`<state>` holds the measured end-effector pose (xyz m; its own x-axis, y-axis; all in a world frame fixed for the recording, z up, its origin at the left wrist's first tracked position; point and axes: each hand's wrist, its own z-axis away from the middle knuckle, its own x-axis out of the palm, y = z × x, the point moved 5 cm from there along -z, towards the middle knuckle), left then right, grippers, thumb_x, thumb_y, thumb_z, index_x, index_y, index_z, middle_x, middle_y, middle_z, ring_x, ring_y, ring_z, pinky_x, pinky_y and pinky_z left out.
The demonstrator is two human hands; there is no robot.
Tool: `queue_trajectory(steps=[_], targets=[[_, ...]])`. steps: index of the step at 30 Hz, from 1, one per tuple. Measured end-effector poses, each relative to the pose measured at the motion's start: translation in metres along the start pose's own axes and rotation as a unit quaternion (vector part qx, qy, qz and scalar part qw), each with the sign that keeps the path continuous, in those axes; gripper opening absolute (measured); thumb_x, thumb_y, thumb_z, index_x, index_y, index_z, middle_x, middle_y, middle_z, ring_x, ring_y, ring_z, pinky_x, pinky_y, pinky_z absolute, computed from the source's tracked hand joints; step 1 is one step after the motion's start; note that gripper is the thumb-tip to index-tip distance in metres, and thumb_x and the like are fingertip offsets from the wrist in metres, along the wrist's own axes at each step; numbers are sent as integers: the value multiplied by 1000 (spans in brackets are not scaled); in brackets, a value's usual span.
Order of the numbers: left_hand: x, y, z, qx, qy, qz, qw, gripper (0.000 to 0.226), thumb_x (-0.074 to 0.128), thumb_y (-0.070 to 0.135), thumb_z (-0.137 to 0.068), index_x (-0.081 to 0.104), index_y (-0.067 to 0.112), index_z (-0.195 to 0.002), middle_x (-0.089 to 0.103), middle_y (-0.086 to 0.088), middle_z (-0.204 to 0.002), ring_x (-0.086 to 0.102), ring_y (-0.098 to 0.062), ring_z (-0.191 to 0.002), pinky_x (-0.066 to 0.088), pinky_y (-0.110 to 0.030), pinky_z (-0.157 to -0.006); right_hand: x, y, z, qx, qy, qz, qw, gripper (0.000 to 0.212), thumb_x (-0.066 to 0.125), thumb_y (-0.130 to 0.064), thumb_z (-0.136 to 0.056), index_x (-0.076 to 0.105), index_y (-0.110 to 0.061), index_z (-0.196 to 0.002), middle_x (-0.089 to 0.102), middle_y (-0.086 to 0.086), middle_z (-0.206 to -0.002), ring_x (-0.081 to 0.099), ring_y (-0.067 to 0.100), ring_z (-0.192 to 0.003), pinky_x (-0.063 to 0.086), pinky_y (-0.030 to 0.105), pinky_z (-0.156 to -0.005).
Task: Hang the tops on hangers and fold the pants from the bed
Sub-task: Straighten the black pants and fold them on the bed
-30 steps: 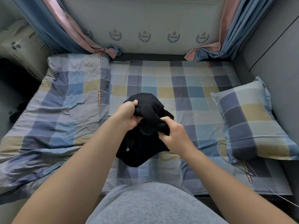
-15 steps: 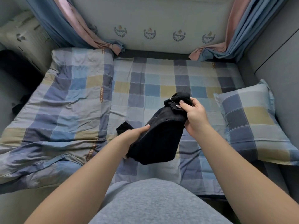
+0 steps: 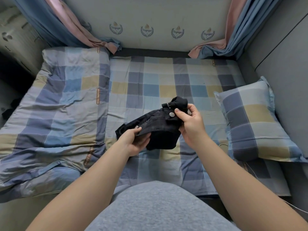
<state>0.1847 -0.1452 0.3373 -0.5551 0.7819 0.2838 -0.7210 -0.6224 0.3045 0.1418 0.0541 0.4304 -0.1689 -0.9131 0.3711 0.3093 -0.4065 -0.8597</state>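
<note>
Both left hand [image 3: 135,142], right hand [image 3: 190,124] hold pants [image 3: 158,121] crosswise, button [image 3: 172,114] rightward.

Checked bed [image 3: 150,77] with pillow [image 3: 255,120], quilt [image 3: 58,105]

A single wide-angle view, worn on the person's head, looks forward and steeply down over the bed [image 3: 150,77]; it stands at the bed's near edge, facing the far wall [image 3: 163,15], which runs along the top of the frame; the person's grey torso [image 3: 158,210] fills the bottom middle, very close under the lens; the left grip [image 3: 133,142] and right grip [image 3: 190,125], both on the black pants [image 3: 158,129], sit at arm's length near the centre; the left curtain [image 3: 55,22] and right curtain [image 3: 246,22] close the upper corners; the pillow [image 3: 253,120] lies at the right edge; straight lines bow towards the margins.
</note>
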Motion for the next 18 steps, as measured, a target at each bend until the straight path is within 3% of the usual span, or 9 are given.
queue_trajectory(steps=[2, 5, 7, 9, 10, 11, 13, 15, 18], targets=[[7, 16, 3, 66, 22, 0, 998, 31, 51, 2, -99, 59, 5, -129, 73, -15, -93, 72, -26, -77, 58, -38, -62, -8, 10, 4, 22, 5, 33, 999, 13, 65, -3, -94, 65, -14, -99, 73, 9, -100, 73, 22, -88, 59, 37, -68], [11, 39, 8, 154, 52, -27, 986, 40, 50, 1, -98, 50, 2, -138, 67, -18, -111, 67, -28, -88, 57, -38, -64, -27, 34, 12, 98, 42, 163, 981, 7, 70, -15, -92, 67, -14, -98, 73, 10, -107, 72, 26, -95, 61, 39, -67], [17, 50, 16, 217, 53, -69, 972, 42, 52, 6, -97, 49, 12, -139, 65, -16, -121, 65, -30, -99, 60, -42, -77, -43, 53, 21, 206, 21, 307, 929, 17, 70, -27, -93, 64, -12, -98, 70, 11, -111, 70, 29, -98, 61, 43, -73], [22, 56, 26, 270, 50, -171, 946, 32, 52, 12, -97, 57, 23, -127, 67, -10, -117, 64, -32, -105, 56, -50, -92, -51, 63, 32, 300, -65, 434, 847, 27, 67, -39, -94, 66, -15, -105, 70, 5, -112, 70, 24, -99, 60, 41, -79], [25, 59, 31, 291, 41, -229, 928, 26, 51, 13, -97, 62, 25, -118, 69, -8, -112, 65, -33, -104, 55, -52, -94, -52, 62, 33, 305, -95, 465, 826, 26, 67, -41, -93, 66, -19, -106, 70, 1, -112, 70, 20, -98, 58, 38, -79], [27, 61, 36, 309, 27, -286, 907, 23, 51, 13, -97, 65, 26, -109, 72, -6, -105, 67, -33, -102, 56, -51, -93, -50, 57, 29, 278, -100, 476, 828, 23, 68, -39, -92, 66, -20, -106, 70, 0, -111, 69, 17, -95, 56, 35, -78], [32, 64, 48, 343, -15, -400, 850, 29, 50, 11, -96, 69, 33, -94, 75, 4, -90, 70, -26, -97, 59, -45, -87, -41, 35, 14, 148, -57, 459, 874, 24, 72, -26, -90, 61, -20, -111, 66, 5, -116, 64, 16, -94, 53, 36, -86], [40, 65, 60, 361, -61, -510, 778, 35, 50, 12, -98, 69, 39, -87, 74, 16, -83, 69, -14, -91, 57, -35, -83, -25, 5, 5, -3, -50, 453, 890, 55, 76, -21, -87, 49, -23, -134, 55, 4, -131, 55, 14, -109, 46, 35, -101], [49, 67, 76, 377, -92, -623, 679, 32, 49, 17, -101, 69, 40, -92, 72, 16, -87, 66, -4, -85, 51, -24, -74, 2, -22, 0, -151, -100, 559, 809, 91, 77, -39, -79, 25, -39, -153, 28, -6, -156, 25, 19, -143, 22, 40, -111]])
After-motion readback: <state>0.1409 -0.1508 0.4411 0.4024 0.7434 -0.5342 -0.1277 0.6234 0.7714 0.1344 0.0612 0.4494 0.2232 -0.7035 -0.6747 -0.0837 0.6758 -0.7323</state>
